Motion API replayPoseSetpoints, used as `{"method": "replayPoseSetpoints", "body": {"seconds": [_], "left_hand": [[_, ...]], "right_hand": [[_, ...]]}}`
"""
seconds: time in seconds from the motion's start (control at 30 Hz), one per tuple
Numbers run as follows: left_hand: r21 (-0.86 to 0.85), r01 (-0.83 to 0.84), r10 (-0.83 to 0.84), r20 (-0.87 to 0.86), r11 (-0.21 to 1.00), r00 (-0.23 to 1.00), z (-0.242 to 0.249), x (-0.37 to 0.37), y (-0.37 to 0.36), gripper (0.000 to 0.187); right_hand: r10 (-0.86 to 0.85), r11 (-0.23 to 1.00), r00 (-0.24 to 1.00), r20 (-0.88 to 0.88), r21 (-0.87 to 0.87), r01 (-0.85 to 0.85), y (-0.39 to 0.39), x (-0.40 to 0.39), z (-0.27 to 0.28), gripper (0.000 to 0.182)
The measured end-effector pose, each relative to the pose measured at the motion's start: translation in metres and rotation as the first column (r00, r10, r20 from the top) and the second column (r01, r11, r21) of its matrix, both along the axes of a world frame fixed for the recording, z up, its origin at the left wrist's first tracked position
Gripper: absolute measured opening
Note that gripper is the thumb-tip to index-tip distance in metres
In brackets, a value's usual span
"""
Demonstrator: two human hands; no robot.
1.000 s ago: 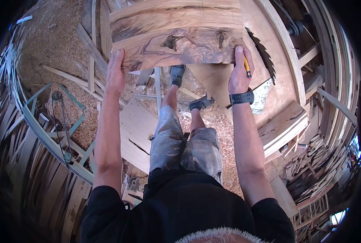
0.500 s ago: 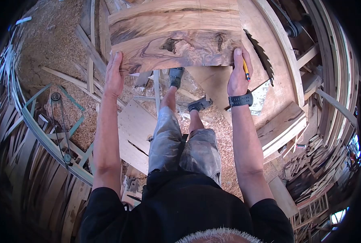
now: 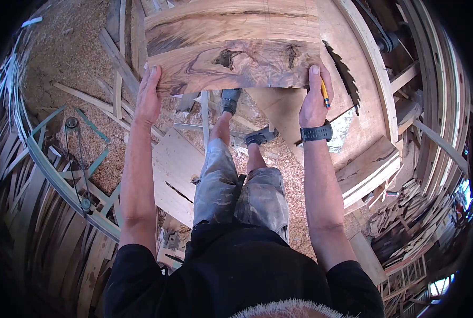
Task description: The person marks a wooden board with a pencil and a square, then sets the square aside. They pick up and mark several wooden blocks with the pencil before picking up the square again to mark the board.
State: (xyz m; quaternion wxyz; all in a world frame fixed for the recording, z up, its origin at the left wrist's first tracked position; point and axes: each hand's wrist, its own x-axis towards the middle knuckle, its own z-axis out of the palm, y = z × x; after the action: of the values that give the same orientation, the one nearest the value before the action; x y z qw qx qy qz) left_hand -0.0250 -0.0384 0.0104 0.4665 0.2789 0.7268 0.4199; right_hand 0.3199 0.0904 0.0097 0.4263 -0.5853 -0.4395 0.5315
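A wide wooden board [image 3: 194,58] with swirling dark grain and two rough knot holes is held up in front of me. My left hand [image 3: 149,98] grips its left edge near the lower corner, thumb on the face. At the opposite edge my right hand [image 3: 316,98] clasps the board the same way, its thumb on the upper face. A yellow pencil [image 3: 325,93] is also tucked in the right hand, along the fingers. The fingers behind the board are hidden. Its far edge runs out of view at the top.
A toothed circular saw blade [image 3: 344,77] stands in a plywood table [image 3: 371,100] close to the right hand. Stacked boards [image 3: 371,167] lie at its near corner. Wood strips [image 3: 88,99] and sawdust cover the floor at left, beside a green metal frame with a belt [image 3: 77,164].
The board and both hands have shifted very slightly in view, the board a little to the right. Both grips are the same.
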Motion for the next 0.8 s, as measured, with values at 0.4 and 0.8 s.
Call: {"method": "replayPoseSetpoints", "body": {"seconds": [0.4, 0.8], "left_hand": [[-0.182, 0.373, -0.37, -0.765, 0.91, 0.528, -0.058, -0.042, -0.032, 0.073], [-0.111, 0.407, -0.344, -0.752, 0.907, 0.562, -0.048, -0.031, -0.02, 0.068]], "right_hand": [[-0.025, 0.999, 1.0, -0.009, -0.026, 0.024, 0.002, -0.003, 0.003, 0.05], [-0.108, 0.991, 0.576, 0.81, 0.044, 0.124, -0.097, 0.142, -0.012, 0.08]]}}
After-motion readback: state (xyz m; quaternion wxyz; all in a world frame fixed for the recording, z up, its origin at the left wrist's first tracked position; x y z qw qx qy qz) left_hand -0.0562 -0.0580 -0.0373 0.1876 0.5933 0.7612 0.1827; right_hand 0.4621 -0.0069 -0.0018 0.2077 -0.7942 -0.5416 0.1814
